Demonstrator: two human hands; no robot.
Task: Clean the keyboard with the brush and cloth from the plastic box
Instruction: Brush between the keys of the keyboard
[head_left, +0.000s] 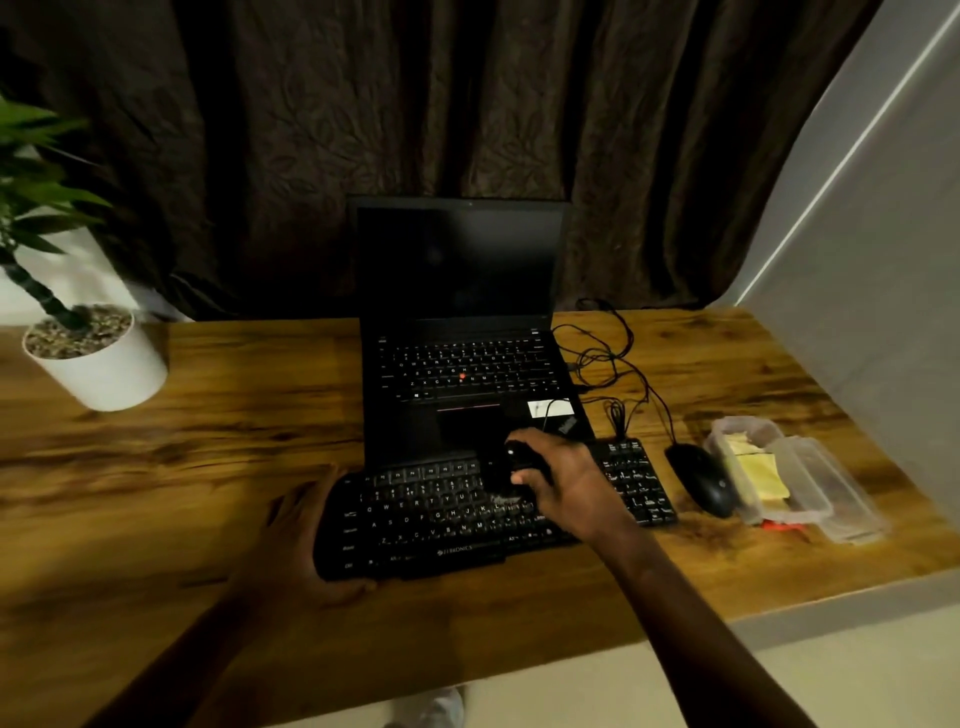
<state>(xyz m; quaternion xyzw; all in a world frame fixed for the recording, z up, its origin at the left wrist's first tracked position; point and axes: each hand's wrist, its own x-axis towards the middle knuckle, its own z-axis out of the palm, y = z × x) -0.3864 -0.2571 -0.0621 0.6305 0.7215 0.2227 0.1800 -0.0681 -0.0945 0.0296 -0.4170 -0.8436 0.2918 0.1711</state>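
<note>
— How are the hands set?

— The left end of the keyboard (447, 525) is gripped by the left hand (301, 540), with the fingers at the far corner and the thumb curled at the near edge. A black brush (506, 470) is held in the curled fingers of the right hand (566, 483), over the middle keys.

— What is hard to make out?

— The brush is nearly lost against the dark keys. Only a pale smear, where the bristles seem to be, is seen on the keys. Part of the keyboard's right half is covered by the right hand.

— And which way is the keyboard laid?

— Its long axis is run left to right across the table (208, 467), the right end slightly farther away, just before the laptop (457, 312). The box (800, 483) with the yellow cloth (763, 475) is set to the right, beyond the mouse (701, 478).
</note>
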